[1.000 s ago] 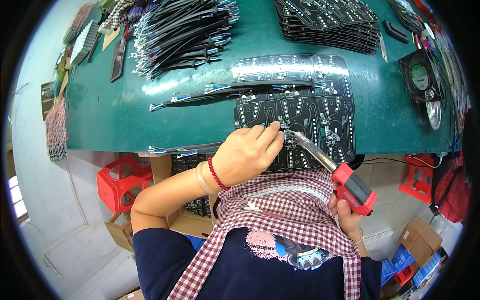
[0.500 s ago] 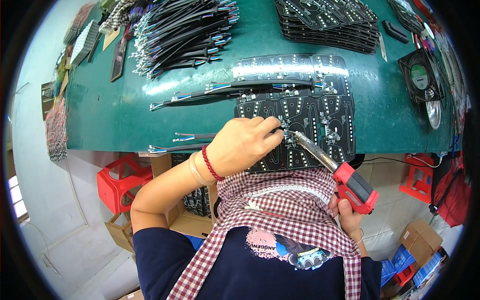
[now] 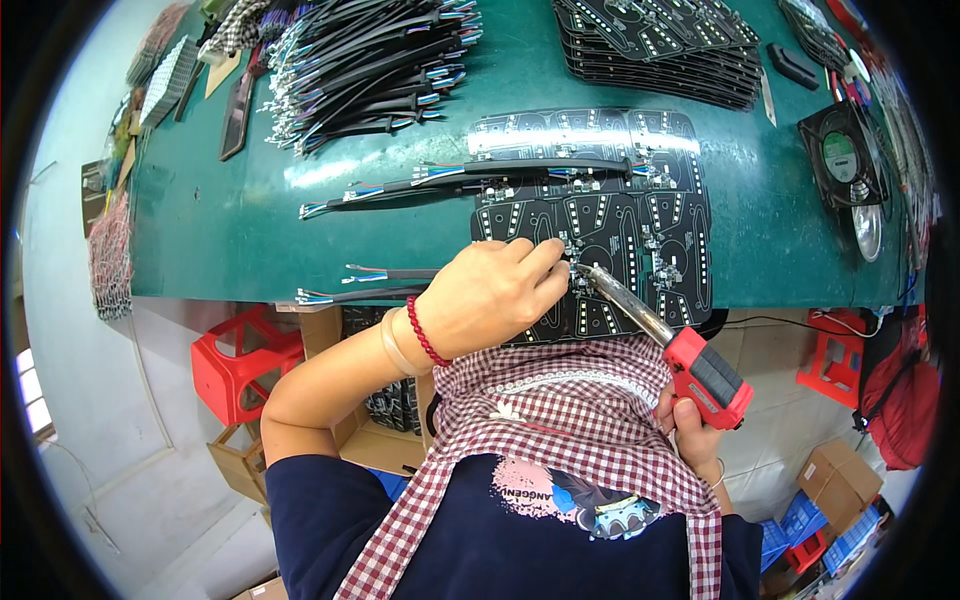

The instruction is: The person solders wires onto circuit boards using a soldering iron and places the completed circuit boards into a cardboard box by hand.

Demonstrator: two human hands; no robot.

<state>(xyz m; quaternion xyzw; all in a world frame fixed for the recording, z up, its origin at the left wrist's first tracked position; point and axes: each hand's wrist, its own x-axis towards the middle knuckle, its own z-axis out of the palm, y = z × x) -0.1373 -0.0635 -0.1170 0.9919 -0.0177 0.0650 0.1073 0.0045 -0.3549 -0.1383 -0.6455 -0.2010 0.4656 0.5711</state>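
Observation:
My left hand (image 3: 505, 290) is closed in a pinch over the near row of a black circuit board panel (image 3: 605, 215). A black-sleeved cable (image 3: 405, 274) with coloured wire ends runs under the hand toward the pinching fingers, which hide its far end. My right hand (image 3: 695, 432) grips a red and black soldering iron (image 3: 708, 375) from below. Its metal barrel slants up and left, with the tip at the board's small parts just right of my left fingertips. Another sleeved cable (image 3: 380, 294) passes under my left hand.
Sleeved cables (image 3: 430, 180) lie across the panel's far row. Behind are a large cable bundle (image 3: 370, 70) and a stack of black boards (image 3: 660, 50). A fan (image 3: 840, 150) stands at right on the green table (image 3: 230, 230). Red stools (image 3: 240, 365) are below its edge.
Both hands, the iron and the panel stay nearly in place. My left fingers and the iron's tip show only a very slight shift.

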